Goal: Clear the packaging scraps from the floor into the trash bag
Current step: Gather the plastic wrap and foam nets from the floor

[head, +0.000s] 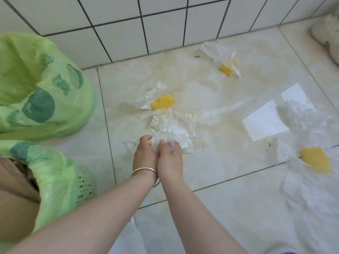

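My left hand (144, 154) and my right hand (169, 158) are side by side on the floor, both gripping a crumpled clear plastic sheet (170, 128). A small yellow bit (150, 143) shows between them. Just beyond lies a yellow foam net (163, 101) on more clear plastic. Another yellow net piece (227, 70) sits with plastic near the wall, and a third (316, 159) lies at the right on clear film. Two white paper pieces (264, 122) (295, 95) lie at the right. The green trash bag (40, 85) stands open at the left.
A second green-lined basket (84, 184) holding cardboard is at the lower left. A white tiled wall (146, 24) runs along the back. A pale bundle (328, 35) sits in the far right corner. Large clear film (311, 195) covers the right floor.
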